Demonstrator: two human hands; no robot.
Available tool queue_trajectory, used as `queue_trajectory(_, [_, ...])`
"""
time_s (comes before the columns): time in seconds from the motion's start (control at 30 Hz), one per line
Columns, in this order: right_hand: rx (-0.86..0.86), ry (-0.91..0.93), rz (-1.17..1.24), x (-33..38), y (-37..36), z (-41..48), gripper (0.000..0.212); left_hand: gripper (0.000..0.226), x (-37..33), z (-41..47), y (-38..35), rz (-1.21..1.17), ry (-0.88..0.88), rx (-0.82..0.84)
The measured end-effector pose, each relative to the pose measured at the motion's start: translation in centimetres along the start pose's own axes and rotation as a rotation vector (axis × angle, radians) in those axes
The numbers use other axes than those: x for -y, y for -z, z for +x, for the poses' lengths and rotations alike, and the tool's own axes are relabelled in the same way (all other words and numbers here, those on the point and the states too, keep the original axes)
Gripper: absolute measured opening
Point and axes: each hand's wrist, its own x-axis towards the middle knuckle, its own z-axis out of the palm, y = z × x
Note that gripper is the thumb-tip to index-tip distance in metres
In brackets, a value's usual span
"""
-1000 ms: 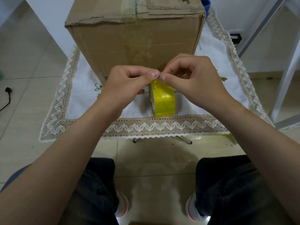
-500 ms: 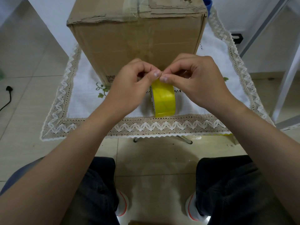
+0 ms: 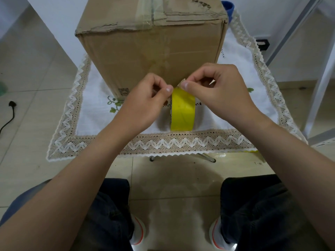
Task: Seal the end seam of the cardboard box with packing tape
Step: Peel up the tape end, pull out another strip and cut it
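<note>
A tall brown cardboard box (image 3: 150,53) stands on a small table covered by a white cloth; old clear tape runs over its top flaps. In front of it a roll of yellow packing tape (image 3: 183,111) stands on edge above the cloth. My left hand (image 3: 145,104) pinches the roll at its top left. My right hand (image 3: 215,87) pinches the tape's loose end, a small lifted tab at the roll's top right. Both hands sit just in front of the box's near face.
The white tablecloth (image 3: 90,105) has a beige lace border (image 3: 181,143) hanging over the near edge. A blue object (image 3: 228,8) peeks out behind the box. A black plug and cord (image 3: 10,109) lie on the tiled floor at left. My knees are below the table.
My two thumbs, pressed together on top of the roll before, have parted a little. My right hand has lifted a small tab of tape off the roll.
</note>
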Motion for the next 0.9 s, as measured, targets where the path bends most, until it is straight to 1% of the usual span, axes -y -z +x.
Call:
queue_trajectory(0.03, [-0.009,-0.022,0.018,0.0,0.0,0.0,0.013,0.018,-0.2,-0.1,-0.1,-0.024,0.073,0.041])
queue_trajectory(0.1, [-0.017,-0.063,0.050,0.0,-0.2,-0.1,0.014,0.036,-0.6,-0.4,-0.4,-0.056,0.165,0.137])
queue_trajectory(0.17, [-0.030,-0.111,0.069,-0.1,-0.3,0.1,0.015,0.041,-0.7,-0.5,-0.7,-0.104,0.175,0.167])
queue_trajectory(0.27, [-0.044,-0.186,0.076,-0.5,-0.4,0.4,0.019,0.036,-0.7,-0.3,-0.7,-0.156,0.171,0.158])
queue_trajectory(0.33, [-0.036,-0.249,0.097,-0.7,-0.3,0.7,0.025,0.028,-0.6,-0.3,-0.7,-0.197,0.182,0.162])
queue_trajectory(0.47, [0.027,-0.406,0.041,-0.5,0.3,0.8,0.034,0.017,-0.7,-0.7,-1.0,-0.275,0.168,0.184])
queue_trajectory(0.57, [0.091,-0.479,0.023,0.0,1.1,0.7,0.040,0.017,-1.0,-0.7,-1.2,-0.330,0.146,0.167])
queue_trajectory(0.63, [0.140,-0.506,0.019,0.3,1.6,0.6,0.047,0.019,-1.2,-0.6,-1.3,-0.355,0.124,0.184])
queue_trajectory(0.7, [0.149,-0.494,0.051,0.4,1.7,0.6,0.057,0.021,-1.5,-0.4,-1.4,-0.368,0.101,0.202])
queue_trajectory(0.77, [0.079,-0.415,0.146,0.5,1.7,0.6,0.069,0.019,-1.8,-0.2,-1.8,-0.387,0.083,0.206])
queue_trajectory(0.83, [-0.006,-0.336,0.203,0.6,1.9,0.6,0.069,0.019,-2.2,-0.2,-2.3,-0.407,0.064,0.206])
queue_trajectory(0.9, [-0.048,-0.282,0.191,0.9,2.6,0.8,0.064,0.020,-2.5,-0.2,-2.9,-0.410,0.043,0.184])
